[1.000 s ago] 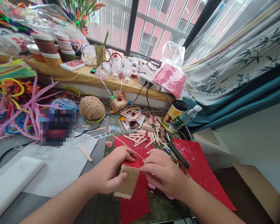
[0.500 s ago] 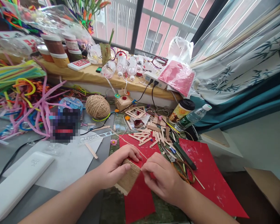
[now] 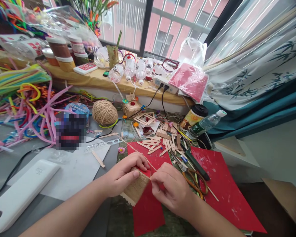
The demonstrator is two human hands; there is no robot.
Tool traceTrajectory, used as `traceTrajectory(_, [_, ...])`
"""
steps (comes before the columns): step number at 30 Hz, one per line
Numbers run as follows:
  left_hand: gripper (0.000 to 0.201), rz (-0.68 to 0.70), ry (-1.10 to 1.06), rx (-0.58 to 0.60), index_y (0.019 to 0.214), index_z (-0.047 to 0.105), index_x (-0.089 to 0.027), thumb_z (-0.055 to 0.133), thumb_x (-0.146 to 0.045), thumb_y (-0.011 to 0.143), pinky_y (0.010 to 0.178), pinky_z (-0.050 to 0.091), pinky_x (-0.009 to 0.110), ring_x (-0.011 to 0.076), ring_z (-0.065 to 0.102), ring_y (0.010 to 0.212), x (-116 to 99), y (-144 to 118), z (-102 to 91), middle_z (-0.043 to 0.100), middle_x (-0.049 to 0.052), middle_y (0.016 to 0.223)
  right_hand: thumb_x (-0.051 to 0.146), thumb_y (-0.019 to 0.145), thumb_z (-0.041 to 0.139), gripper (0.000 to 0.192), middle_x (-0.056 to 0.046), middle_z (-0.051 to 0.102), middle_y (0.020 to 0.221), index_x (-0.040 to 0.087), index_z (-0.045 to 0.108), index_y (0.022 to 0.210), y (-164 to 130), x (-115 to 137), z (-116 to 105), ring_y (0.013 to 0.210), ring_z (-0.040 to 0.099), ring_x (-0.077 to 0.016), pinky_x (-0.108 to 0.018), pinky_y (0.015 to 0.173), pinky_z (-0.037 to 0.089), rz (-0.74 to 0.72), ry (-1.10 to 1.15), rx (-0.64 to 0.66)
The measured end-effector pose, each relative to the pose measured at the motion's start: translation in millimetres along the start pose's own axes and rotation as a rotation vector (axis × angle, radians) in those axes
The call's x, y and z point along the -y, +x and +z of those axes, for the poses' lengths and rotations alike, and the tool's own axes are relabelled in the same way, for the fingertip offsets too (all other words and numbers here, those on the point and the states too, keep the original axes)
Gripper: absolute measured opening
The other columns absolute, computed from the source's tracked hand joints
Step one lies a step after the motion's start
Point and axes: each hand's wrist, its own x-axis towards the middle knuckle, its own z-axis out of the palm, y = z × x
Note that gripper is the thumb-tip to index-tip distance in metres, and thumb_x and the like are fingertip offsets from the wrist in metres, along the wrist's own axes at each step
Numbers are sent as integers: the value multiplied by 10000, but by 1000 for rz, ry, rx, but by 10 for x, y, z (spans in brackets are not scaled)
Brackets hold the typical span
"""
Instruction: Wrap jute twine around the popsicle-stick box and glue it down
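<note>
My left hand (image 3: 124, 174) is closed on a small box wrapped in twine (image 3: 137, 187), with the thumb along its upper edge and the fingers over the far side. Wavy pale edging shows at the box's lower end. My right hand (image 3: 171, 187) pinches the twine (image 3: 141, 152) close to the box's right corner. From there the strand runs up and left toward a ball of twine (image 3: 105, 113). Beneath the box lies a strip of red paper (image 3: 149, 210). The tips of my right fingers are partly hidden.
Wooden craft sticks (image 3: 151, 144) lie heaped beyond my hands. Scissors (image 3: 196, 181) rest right of my right hand, beside a red sheet (image 3: 234, 194). A water bottle (image 3: 207, 124) and a paper cup (image 3: 193, 117) stand behind. At left are a white power bank (image 3: 24, 194) and pipe cleaners (image 3: 46, 112).
The whole view has shifted slightly, so things sit a little further right. Both hands keep nearly the same grip on the box and the twine.
</note>
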Motion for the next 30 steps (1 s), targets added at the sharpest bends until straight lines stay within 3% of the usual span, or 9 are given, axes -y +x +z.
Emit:
traceTrajectory(7, [281, 18, 44, -8, 1101, 617, -190, 467, -427, 1089, 1025, 455, 450, 271, 609, 1127, 7, -9, 22, 647, 131, 1175, 45, 961, 544, 159, -26, 591, 771, 198, 577, 985, 63, 29, -65, 733, 501, -199, -314, 669, 406, -71, -48, 30])
traceTrajectory(17, [243, -12, 75, -17, 1082, 616, -199, 450, -376, 1098, 1008, 463, 439, 260, 612, 1106, -17, 17, 20, 657, 123, 1160, 54, 968, 525, 157, -9, 563, 762, 211, 541, 976, 30, 11, -33, 698, 476, -191, -304, 641, 375, -43, -1, 45])
traceTrajectory(24, [245, -1, 28, -10, 1067, 615, -198, 457, -382, 1101, 1015, 479, 441, 259, 624, 1123, -34, 49, 22, 669, 123, 1168, 69, 1009, 483, 332, -68, 660, 873, 120, 539, 1332, -2, -35, -27, 737, 488, -215, -329, 669, 408, -122, -43, 100])
traceTrajectory(30, [292, 1, 18, -7, 1082, 619, -190, 445, -424, 1103, 1037, 467, 462, 268, 618, 1136, -13, 47, 22, 665, 132, 1176, 97, 1028, 451, 361, -64, 642, 843, 128, 533, 1378, -24, -60, -37, 735, 486, -221, -331, 653, 430, -150, -56, 106])
